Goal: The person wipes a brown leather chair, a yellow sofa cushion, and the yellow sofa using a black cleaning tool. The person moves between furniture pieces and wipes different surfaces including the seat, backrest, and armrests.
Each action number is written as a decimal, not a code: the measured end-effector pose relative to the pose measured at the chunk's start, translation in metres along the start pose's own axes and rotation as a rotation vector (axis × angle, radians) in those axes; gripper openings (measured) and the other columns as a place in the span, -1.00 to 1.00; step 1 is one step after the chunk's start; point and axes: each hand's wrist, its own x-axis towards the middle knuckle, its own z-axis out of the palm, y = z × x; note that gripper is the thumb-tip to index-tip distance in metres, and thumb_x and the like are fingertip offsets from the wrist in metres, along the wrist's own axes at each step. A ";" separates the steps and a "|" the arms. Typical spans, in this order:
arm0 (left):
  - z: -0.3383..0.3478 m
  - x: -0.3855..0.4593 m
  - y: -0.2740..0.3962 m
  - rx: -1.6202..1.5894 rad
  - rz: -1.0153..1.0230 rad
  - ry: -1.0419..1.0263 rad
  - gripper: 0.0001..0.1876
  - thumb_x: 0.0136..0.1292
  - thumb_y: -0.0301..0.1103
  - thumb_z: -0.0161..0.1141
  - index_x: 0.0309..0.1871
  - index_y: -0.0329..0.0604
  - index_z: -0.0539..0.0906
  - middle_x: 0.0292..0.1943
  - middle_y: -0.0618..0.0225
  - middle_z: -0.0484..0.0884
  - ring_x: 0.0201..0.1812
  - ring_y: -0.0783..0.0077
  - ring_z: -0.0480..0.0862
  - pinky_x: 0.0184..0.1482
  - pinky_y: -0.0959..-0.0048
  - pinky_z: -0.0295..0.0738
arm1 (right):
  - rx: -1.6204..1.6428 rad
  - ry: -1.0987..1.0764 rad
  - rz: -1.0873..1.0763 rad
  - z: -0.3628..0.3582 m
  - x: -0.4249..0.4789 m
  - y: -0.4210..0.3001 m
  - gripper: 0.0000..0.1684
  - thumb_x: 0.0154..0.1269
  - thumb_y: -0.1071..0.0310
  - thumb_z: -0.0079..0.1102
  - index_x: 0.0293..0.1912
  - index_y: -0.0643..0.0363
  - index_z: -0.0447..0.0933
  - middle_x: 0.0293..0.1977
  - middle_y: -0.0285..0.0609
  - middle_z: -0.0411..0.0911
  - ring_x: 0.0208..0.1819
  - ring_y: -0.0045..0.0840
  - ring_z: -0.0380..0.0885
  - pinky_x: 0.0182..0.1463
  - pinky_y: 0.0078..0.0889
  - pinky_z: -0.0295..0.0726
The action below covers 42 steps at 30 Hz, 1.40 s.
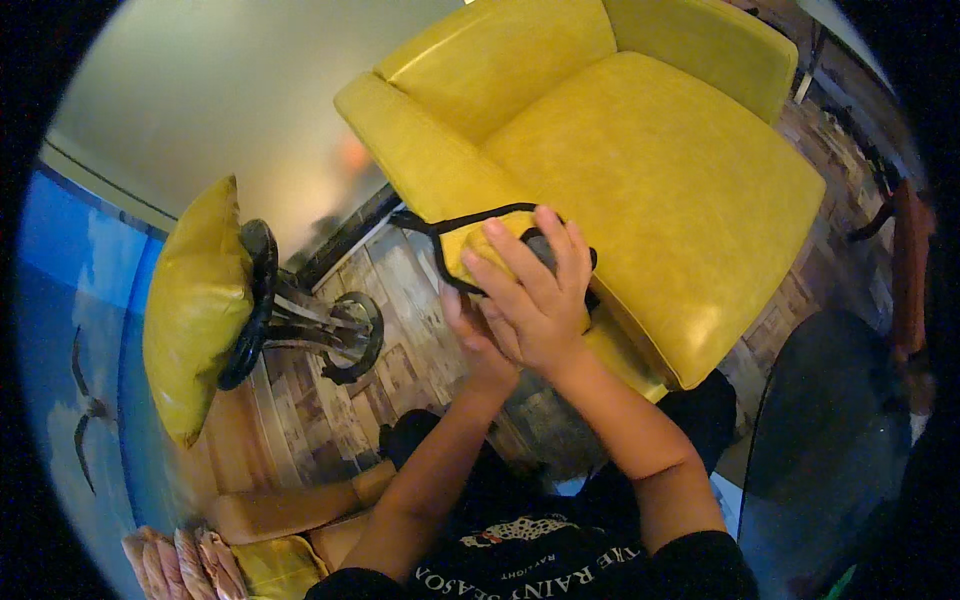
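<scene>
A yellow item with black edging [457,247], perhaps a pouch or cover, is between my hands in front of the yellow armchair's [637,172] near armrest. A black strap or corner sticks out from its left end. My right hand [536,300] lies over its face with fingers spread, and a grey patch shows between them. Lower down, my left hand [484,341] holds the near edge, its fingertips partly behind the black border. My fingers cover much of the item, so its exact shape is unclear.
A yellow cushion [199,315] rests on a black round-topped stool [262,300] at the left. Plank-patterned flooring [412,300] lies between stool and armchair. A dark rounded chair back [825,420] stands at right. Folded cloth [187,562] is at lower left, beside a yellow pad [281,566].
</scene>
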 end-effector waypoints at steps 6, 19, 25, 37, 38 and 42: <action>-0.023 -0.006 -0.001 -0.045 -0.143 -0.127 -0.22 0.54 -0.17 -0.09 0.60 -0.44 -0.17 0.62 -0.04 -0.08 0.61 0.04 0.05 0.59 0.10 -0.07 | -0.165 0.121 -0.111 0.045 -0.106 0.030 -0.58 0.32 0.12 0.24 0.16 -0.46 0.60 0.31 -0.22 0.38 0.52 0.11 0.06 0.40 0.61 0.04; -0.021 -0.053 -0.054 0.052 -0.142 -0.271 -0.16 0.49 -0.33 -0.01 0.61 -0.29 -0.29 0.60 -0.03 -0.09 0.58 0.05 0.05 0.57 0.14 -0.08 | 0.121 -0.165 1.074 0.042 -0.244 0.013 -0.38 0.32 0.31 0.15 0.35 0.18 0.35 0.38 0.33 0.20 0.33 0.20 0.27 0.37 0.04 0.36; -0.003 -0.104 -0.076 -0.059 -0.543 -0.101 -0.21 0.55 -0.09 -0.12 0.62 -0.28 -0.21 0.62 -0.03 -0.11 0.61 0.06 -0.02 0.59 0.17 -0.16 | -0.307 -0.580 0.727 -0.028 -0.209 0.025 -0.28 0.22 0.43 0.24 0.39 0.17 0.34 0.30 0.29 0.35 0.27 0.16 0.37 0.35 0.12 0.36; 0.034 -0.184 -0.140 0.038 -1.208 -0.308 -0.07 0.52 0.35 -0.34 0.63 -0.25 -0.17 0.66 0.05 -0.18 0.65 0.14 -0.17 0.61 0.25 -0.22 | -0.168 -0.627 0.886 -0.030 -0.227 0.088 -0.37 0.37 0.34 0.09 0.40 0.24 0.32 0.40 0.17 0.32 0.39 0.02 0.33 0.46 -0.06 0.28; 0.039 -0.183 -0.138 0.112 -1.156 -0.319 -0.06 0.53 0.32 -0.31 0.62 -0.32 -0.21 0.66 0.01 -0.23 0.66 0.11 -0.22 0.62 0.26 -0.26 | -0.245 -0.657 0.829 -0.031 -0.228 0.074 -0.37 0.37 0.34 0.09 0.40 0.23 0.32 0.41 0.15 0.31 0.39 0.03 0.32 0.47 -0.05 0.28; 0.036 -0.177 -0.120 -0.014 -1.163 -0.295 -0.07 0.53 0.26 -0.17 0.63 -0.30 -0.17 0.65 0.00 -0.13 0.64 0.06 -0.06 0.59 0.23 -0.10 | -0.466 -0.755 0.524 -0.067 -0.257 0.020 -0.34 0.28 0.33 0.16 0.37 0.23 0.35 0.44 0.10 0.28 0.41 -0.03 0.33 0.47 0.02 0.26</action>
